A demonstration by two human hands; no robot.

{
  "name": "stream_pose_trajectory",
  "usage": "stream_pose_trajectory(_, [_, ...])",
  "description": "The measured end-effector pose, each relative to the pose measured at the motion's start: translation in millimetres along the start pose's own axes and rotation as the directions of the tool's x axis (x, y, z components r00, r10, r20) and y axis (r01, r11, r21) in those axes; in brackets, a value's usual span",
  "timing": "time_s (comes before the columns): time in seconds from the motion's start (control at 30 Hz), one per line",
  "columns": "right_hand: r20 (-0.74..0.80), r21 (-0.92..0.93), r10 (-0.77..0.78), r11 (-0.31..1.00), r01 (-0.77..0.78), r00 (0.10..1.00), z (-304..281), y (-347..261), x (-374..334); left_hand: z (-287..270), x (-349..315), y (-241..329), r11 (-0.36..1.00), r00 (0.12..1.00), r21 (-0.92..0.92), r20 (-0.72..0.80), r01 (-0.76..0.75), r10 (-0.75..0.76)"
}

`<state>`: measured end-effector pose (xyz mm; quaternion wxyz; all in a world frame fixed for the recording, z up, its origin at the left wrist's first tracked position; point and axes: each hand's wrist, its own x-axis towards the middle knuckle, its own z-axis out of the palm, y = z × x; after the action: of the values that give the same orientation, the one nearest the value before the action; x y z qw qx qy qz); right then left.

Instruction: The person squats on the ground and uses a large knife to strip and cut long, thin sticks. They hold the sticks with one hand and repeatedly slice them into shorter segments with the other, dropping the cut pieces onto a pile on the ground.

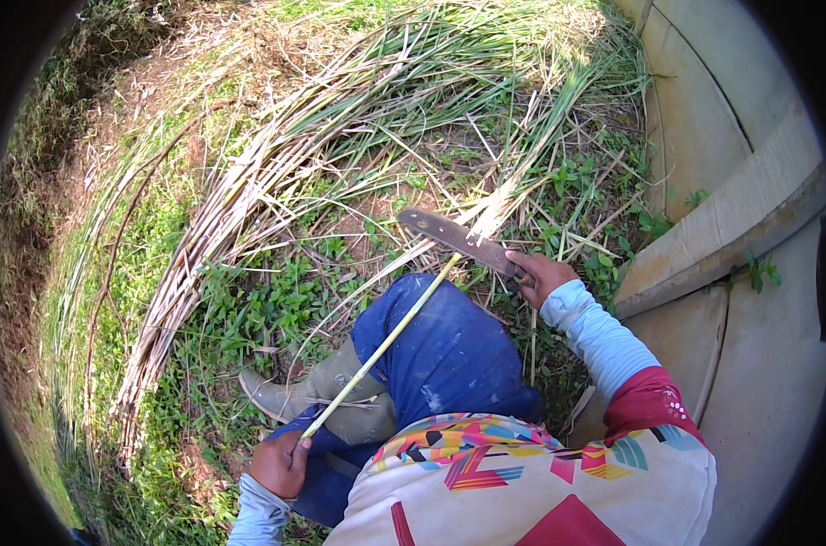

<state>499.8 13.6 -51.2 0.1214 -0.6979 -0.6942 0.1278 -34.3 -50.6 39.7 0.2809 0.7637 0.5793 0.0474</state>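
Observation:
At the lower left, my left hand (280, 463) is closed around the near end of a thin yellow-green stalk (383, 348). The stalk slants up across my bent leg in blue trousers (445, 350). My right hand (544, 277) grips the handle of a machete (458, 240), whose dark, worn blade points left. The stalk's far end meets or passes just under the blade; I cannot tell whether they touch. Beyond the blade lies a pale, leafy bunch of stalks (508, 196).
A long heap of cut stalks with green leaves (277, 150) curves from the left to the top. Low green weeds (249, 314) cover the ground around my rubber boot (336, 387). On the right stands a pale wall (695, 109) with a curved ledge (727, 232).

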Motion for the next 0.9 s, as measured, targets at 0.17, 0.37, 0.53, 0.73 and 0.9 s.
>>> stream_pose_trajectory(0.17, [-0.253,0.234,0.567,0.822,-0.519,0.784,3.2,111.7,49.2,-15.8,-28.1,-5.0,0.998,0.998,-0.011,0.041,0.054,-0.054])
stream_pose_trajectory(0.37, [-0.29,0.477,0.514,0.809,-0.343,0.808,9.0,52.5,9.8,-12.6,-13.2,9.9,0.977,0.994,0.192,-0.078,0.092,-0.079])
stream_pose_trajectory(0.53, [-0.237,0.385,0.014,0.92,0.08,0.971,22.8,-28.4,-37.4,-7.4,9.9,30.2,0.944,0.967,0.329,-0.25,0.029,0.057])
stream_pose_trajectory(0.73, [-0.071,0.094,-0.367,0.923,0.373,0.927,11.8,-63.9,-26.2,-14.9,9.8,22.4,0.975,0.984,0.213,-0.177,0.057,-0.019])
stream_pose_trajectory(0.9, [-0.06,0.14,0.074,0.988,-0.065,0.995,25.4,4.2,-9.0,-21.2,-3.4,-9.3,0.979,0.988,0.202,-0.154,0.039,-0.008])
